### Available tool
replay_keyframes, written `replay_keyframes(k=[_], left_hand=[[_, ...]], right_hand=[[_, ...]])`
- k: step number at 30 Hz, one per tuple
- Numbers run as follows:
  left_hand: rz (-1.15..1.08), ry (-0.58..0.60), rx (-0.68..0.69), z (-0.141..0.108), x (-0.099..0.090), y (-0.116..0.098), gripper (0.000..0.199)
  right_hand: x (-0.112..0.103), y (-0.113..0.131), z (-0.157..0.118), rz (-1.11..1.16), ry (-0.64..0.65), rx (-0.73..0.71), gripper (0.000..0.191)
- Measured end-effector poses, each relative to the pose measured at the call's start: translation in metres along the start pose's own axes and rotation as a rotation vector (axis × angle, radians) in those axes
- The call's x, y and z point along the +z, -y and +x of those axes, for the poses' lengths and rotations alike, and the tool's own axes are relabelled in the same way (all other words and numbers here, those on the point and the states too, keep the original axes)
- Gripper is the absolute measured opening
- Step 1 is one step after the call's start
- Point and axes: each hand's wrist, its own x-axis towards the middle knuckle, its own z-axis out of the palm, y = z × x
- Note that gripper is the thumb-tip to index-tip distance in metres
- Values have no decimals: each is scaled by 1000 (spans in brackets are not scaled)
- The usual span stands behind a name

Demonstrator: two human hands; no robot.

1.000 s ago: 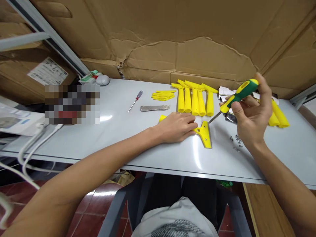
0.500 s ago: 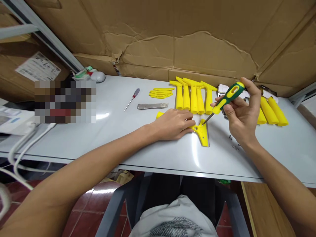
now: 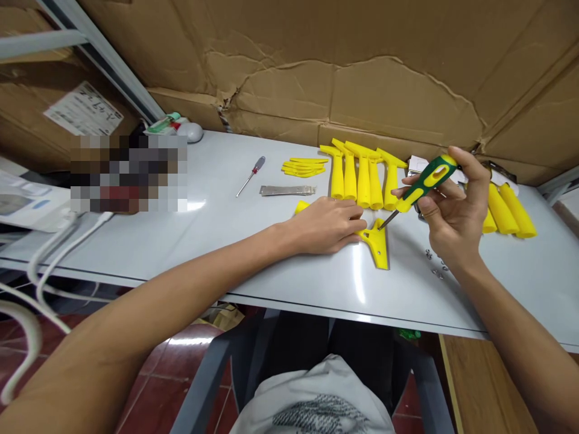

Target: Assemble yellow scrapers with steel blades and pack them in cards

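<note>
My left hand grips the handle of a yellow scraper that lies on the table, its wide head with a thin metal blade edge facing right. Most of the handle is hidden under the fingers. In my right hand is a green and yellow screwdriver, held at a slant. Its tip meets the upper part of the scraper's head; whether a screw sits under it is too small to tell. Several small screws are scattered on the table by my right wrist.
Several yellow scraper handles stand behind my hands, and more yellow handles lie at right. Thin yellow strips, a stack of metal blades and a small screwdriver lie further left. A cardboard sheet backs the table.
The view has shifted slightly. My left hand still holds the scraper, and the screwdriver stays at the upper part of its head with little visible movement.
</note>
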Motion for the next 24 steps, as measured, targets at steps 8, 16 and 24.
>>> replay_keyframes(k=[8,16,24], left_hand=[[4,1,-4,0,1,0,27],[-2,-1,2,0,0,0,26],[-1,19,-2,0,-1,0,24]], right_hand=[[0,3,1,-57,-80,-2,69],[-5,2,3,-60,-4,-2,71],[-7,5,3,-12,81,-1,69]])
